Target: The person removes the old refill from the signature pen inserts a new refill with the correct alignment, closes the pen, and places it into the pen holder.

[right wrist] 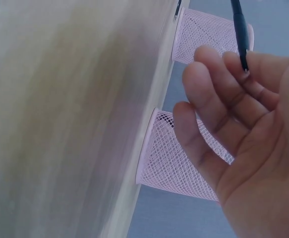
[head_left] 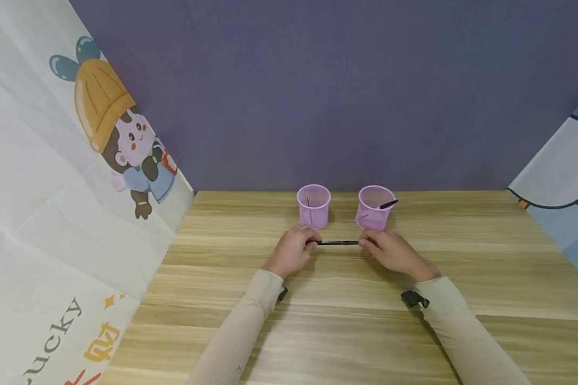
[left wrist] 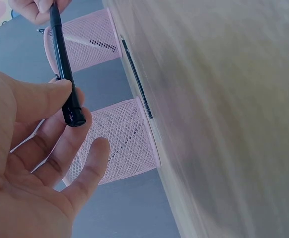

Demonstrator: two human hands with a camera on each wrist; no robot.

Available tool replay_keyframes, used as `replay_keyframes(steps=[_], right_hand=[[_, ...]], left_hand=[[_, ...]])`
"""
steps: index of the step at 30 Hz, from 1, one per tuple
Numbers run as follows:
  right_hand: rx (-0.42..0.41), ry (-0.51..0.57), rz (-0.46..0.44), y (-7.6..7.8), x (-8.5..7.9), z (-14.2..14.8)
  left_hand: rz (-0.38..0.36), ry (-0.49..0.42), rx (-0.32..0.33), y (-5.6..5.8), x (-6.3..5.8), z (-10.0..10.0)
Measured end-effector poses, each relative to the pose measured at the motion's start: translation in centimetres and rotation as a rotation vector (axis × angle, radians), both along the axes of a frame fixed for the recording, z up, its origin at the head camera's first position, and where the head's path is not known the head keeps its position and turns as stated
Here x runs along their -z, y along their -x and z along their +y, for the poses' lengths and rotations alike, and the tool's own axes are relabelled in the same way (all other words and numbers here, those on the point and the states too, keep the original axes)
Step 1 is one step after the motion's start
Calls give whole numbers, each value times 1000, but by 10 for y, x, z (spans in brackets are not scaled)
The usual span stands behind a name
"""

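Both hands hold one slim black pen (head_left: 337, 243) level over the table, in front of two pink mesh cups. My left hand (head_left: 295, 249) pinches its blunt end between thumb and fingers; in the left wrist view the remaining fingers spread loosely. My right hand (head_left: 390, 250) pinches the other end, where a bare pointed tip (right wrist: 245, 69) shows at the fingers in the right wrist view. Beyond the left hand stands the left cup (head_left: 320, 216), holding a thin dark stick. The right cup (head_left: 374, 219) stands beyond the right hand, with a black-ended pen (head_left: 388, 204) leaning over its rim.
In the left wrist view a thin black stick (left wrist: 137, 79) lies on the wooden table (head_left: 337, 331) near the cup bases. Behind the table rises a dark grey-blue panel (head_left: 318, 96). Printed white sheets (head_left: 53, 187) hang at both sides.
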State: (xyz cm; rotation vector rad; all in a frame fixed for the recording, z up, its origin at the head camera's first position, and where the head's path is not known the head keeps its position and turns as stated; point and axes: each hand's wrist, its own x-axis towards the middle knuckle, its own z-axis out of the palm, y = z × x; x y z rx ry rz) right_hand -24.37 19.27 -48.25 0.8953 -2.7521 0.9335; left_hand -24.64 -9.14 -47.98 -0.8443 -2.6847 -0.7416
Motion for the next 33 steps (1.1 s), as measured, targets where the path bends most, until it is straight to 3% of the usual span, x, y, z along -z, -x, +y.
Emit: replay_keyframes(steps=[11, 17, 33], right_hand=[[12, -38, 31, 1, 2, -1], [5, -61, 6, 1, 0, -1], [16, -47, 9, 1, 0, -1]], left_hand=[[15, -19, 14, -1, 1, 1], [27, -18, 13, 0, 2, 1], [26, -8, 10, -2, 0, 1]])
